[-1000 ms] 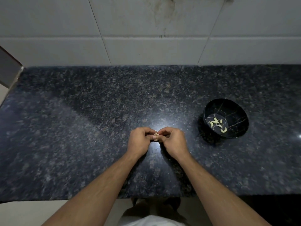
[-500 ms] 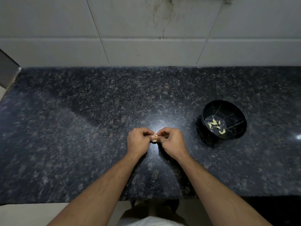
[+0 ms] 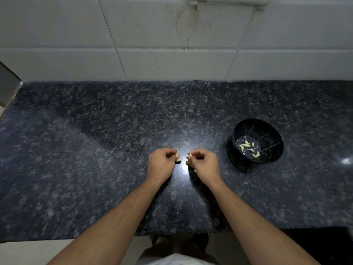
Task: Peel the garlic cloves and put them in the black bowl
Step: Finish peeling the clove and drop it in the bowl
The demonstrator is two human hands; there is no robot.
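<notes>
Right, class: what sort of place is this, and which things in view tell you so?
Most likely a home kitchen: a speckled dark stone countertop against a white tiled wall, and a black bowl holding peeled garlic cloves.

Both forearms are bare from the bottom of the frame to the wrists, with no sleeves, watch, bracelet or rings showing. The left hand (image 3: 161, 165) and right hand (image 3: 205, 166) are bare too, without gloves. A white garment (image 3: 172, 260) shows at the bottom edge, between the forearms.
</notes>
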